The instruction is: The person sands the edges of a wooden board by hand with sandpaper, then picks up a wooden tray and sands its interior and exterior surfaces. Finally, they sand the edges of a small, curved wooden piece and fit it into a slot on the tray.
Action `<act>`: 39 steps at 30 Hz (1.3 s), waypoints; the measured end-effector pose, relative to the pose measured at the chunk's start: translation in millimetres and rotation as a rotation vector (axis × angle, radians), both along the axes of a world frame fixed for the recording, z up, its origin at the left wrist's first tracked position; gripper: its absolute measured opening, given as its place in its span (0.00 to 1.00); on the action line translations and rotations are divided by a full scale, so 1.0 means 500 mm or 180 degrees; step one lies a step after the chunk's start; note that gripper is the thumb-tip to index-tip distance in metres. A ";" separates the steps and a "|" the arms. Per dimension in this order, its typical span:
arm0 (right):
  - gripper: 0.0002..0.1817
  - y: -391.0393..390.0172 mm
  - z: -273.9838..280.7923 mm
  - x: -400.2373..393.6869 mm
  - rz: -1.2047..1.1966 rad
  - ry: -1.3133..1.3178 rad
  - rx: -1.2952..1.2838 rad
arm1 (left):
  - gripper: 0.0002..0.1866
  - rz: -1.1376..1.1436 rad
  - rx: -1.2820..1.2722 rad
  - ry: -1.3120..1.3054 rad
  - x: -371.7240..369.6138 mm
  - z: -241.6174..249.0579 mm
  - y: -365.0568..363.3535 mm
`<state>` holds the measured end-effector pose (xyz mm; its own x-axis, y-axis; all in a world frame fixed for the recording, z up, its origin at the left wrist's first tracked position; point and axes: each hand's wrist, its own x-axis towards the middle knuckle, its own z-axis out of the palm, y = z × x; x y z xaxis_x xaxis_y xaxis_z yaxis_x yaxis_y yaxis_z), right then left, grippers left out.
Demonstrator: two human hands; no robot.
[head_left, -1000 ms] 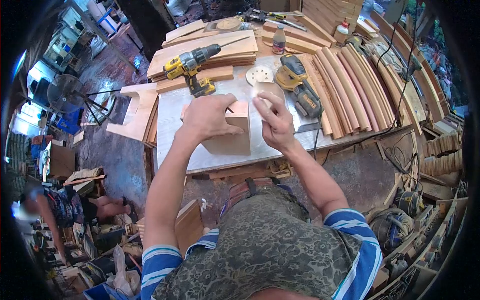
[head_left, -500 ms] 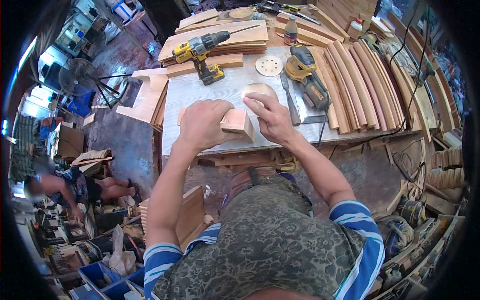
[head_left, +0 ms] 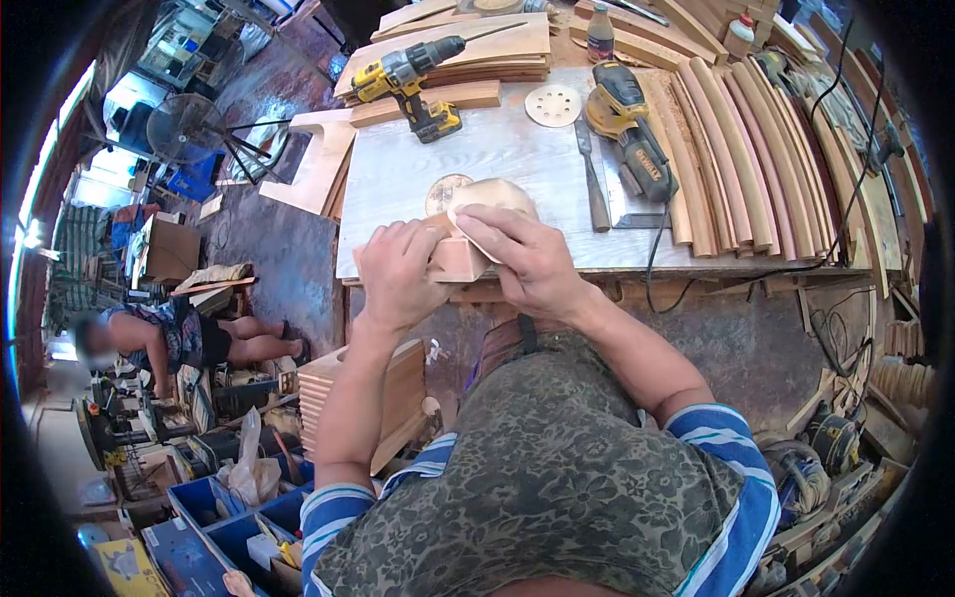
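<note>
Left hand [head_left: 401,277] has its fingers curled over the top of the wooden block [head_left: 458,261], gripping it at the front edge of the workbench [head_left: 383,189]. Right hand [head_left: 532,257] has its fingers closed on a pale sanding disc [head_left: 505,196], bent against the block's right side; thumb contact hidden, can't tell. Another round disc [head_left: 447,191] lies flat just behind the block, partly covered. Perforated disc [head_left: 553,105] sits farther back, chisel [head_left: 592,179] to its right, then the yellow-black DeWalt sander [head_left: 627,124] near the curved wooden strips [head_left: 721,159]. Cordless drill [head_left: 408,82] is back left by stacked boards [head_left: 487,65]; bottle [head_left: 600,36] behind the sander.
</note>
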<state>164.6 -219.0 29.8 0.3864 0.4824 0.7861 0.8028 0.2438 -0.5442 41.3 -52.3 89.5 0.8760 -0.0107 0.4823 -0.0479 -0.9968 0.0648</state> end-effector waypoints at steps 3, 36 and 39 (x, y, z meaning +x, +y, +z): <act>0.32 -0.006 -0.019 0.014 0.0082 -0.0070 -0.0288 | 0.19 0.0125 -0.0127 -0.0212 0.007 -0.045 -0.009; 0.33 -0.020 -0.025 0.059 -0.0003 -0.0875 -0.0165 | 0.19 0.0369 -0.0988 -0.0301 0.009 -0.077 -0.058; 0.29 -0.021 -0.006 0.075 -0.0377 -0.0857 -0.0581 | 0.21 0.0274 -0.1354 -0.0522 0.035 -0.081 -0.068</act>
<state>202.3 -229.5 26.7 0.2386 0.5888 0.7723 0.9404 0.0584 -0.3351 58.7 -86.2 48.8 0.7768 0.2874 0.5604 -0.0100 -0.8841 0.4673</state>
